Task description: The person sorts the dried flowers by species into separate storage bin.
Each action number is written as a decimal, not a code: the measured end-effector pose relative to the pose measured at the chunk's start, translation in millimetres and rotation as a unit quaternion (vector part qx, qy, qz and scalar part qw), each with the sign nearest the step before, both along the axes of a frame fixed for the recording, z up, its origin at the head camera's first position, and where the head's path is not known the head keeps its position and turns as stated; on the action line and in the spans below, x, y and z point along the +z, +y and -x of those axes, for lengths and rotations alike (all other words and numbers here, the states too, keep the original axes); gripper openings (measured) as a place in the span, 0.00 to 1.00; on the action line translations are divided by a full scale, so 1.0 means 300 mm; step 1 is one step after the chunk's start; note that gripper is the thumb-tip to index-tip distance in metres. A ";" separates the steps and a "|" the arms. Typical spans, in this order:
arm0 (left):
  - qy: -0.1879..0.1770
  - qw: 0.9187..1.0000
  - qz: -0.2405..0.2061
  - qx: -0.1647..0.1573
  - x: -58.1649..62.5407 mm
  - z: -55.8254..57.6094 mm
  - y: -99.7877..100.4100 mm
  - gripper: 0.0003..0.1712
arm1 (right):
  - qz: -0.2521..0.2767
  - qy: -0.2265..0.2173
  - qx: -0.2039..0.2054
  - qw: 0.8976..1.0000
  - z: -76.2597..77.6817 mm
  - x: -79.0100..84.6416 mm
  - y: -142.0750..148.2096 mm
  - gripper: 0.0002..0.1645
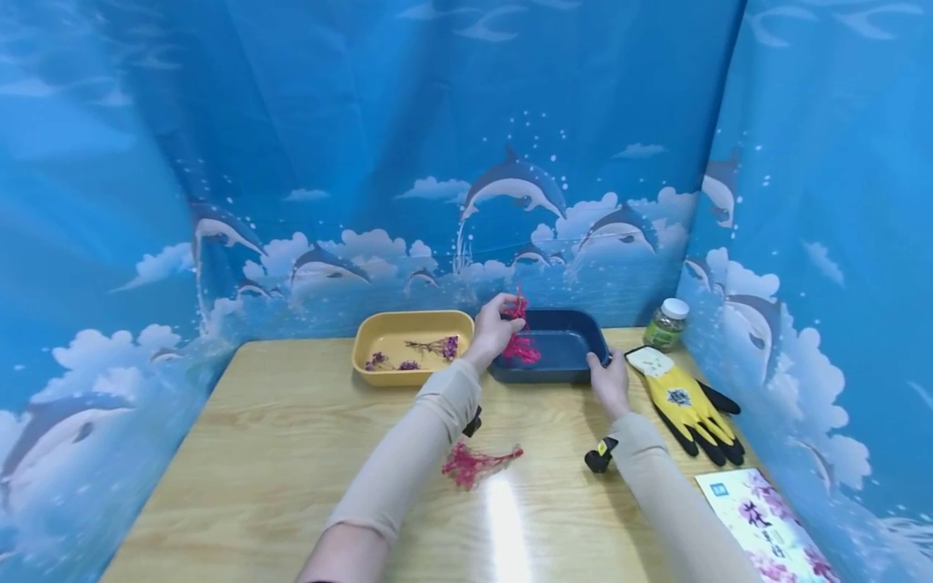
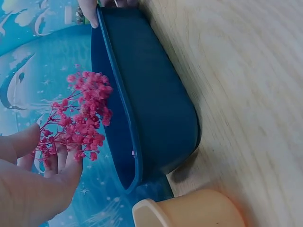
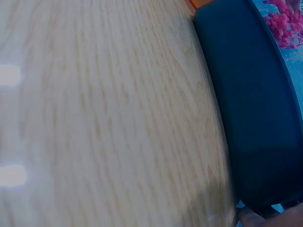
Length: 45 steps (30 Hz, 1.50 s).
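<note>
My left hand [image 1: 496, 328] pinches a sprig of pink dried flowers [image 2: 83, 116] above the left end of a dark blue tray [image 1: 557, 376]. The blossoms hang down toward the tray's inside. At the tray's right end, my right hand [image 1: 611, 380] grips the rim, thumb toward the inside; in the right wrist view only a bit of that hand shows at the bottom corner. A second pink sprig [image 1: 474, 465] lies on the table between my forearms.
Left of the blue tray stands a yellow tray [image 1: 360, 368] with several purple dried sprigs [image 1: 446, 347]. To the right are a white-lidded jar [image 1: 666, 325], a yellow and black glove [image 1: 685, 401] and a floral-printed booklet [image 1: 765, 526]. A dolphin-print curtain [image 1: 408, 202] borders the table [image 1: 291, 453].
</note>
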<state>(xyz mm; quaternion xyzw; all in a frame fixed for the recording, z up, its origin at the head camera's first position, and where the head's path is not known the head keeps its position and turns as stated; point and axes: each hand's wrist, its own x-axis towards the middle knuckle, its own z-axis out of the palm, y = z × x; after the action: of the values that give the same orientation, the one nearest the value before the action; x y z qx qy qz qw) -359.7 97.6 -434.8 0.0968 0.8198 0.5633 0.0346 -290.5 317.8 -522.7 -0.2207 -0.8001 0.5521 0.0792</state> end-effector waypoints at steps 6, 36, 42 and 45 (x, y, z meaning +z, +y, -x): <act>0.067 0.988 0.125 -0.057 -0.015 0.023 0.000 0.21 | 0.007 0.005 0.001 1.000 0.002 -0.001 -0.017 0.36; 0.107 0.965 0.181 -0.155 -0.024 0.005 -0.037 0.22 | 0.008 0.020 -0.006 1.000 0.001 -0.010 -0.002 0.37; 0.122 0.965 0.175 -0.154 -0.026 -0.051 -0.115 0.24 | 0.001 0.001 0.003 1.000 -0.003 -0.002 0.003 0.39; 0.117 0.963 0.177 -0.166 -0.031 -0.088 -0.150 0.26 | -0.004 -0.002 -0.001 1.000 0.001 -0.002 0.004 0.39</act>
<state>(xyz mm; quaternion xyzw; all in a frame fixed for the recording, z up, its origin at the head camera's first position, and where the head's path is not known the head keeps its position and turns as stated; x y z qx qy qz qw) -333.4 52.7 -444.2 0.2893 0.8772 0.3802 0.0483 -290.9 319.0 -523.4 -0.2222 -0.8021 0.5487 0.0785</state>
